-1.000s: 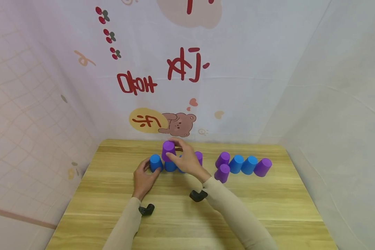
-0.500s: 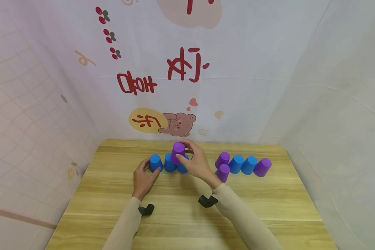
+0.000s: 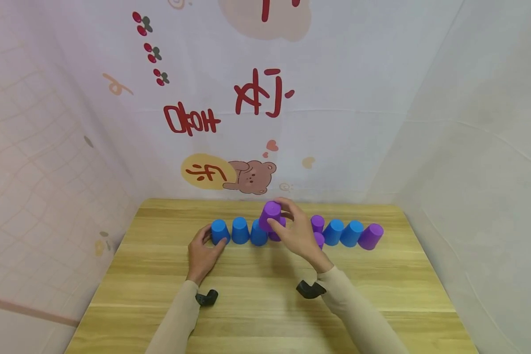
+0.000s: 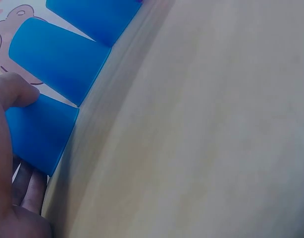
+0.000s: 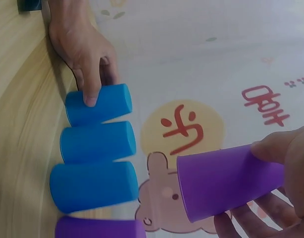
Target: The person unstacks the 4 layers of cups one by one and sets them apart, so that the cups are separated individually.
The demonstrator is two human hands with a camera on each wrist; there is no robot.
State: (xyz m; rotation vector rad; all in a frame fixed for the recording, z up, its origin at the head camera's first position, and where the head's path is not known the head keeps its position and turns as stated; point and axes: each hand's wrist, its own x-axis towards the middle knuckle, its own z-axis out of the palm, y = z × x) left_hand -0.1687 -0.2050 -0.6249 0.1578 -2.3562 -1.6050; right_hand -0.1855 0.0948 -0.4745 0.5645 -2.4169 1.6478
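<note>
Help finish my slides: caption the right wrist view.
Right hand holds a purple cup aloft near three blue cups and another purple one; left hand grips the farthest blue one.

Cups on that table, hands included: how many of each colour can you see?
Blue cups: 5, one gripped by the left hand
Purple cups: 5, one held up by the right hand
Total: 10

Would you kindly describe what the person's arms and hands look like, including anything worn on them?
The left hand and right hand are bare, without gloves. The left sleeve and right sleeve are plain beige and reach the wrists. Near each cuff sits a small black, angular piece, one left, one right. No cables show.
</note>
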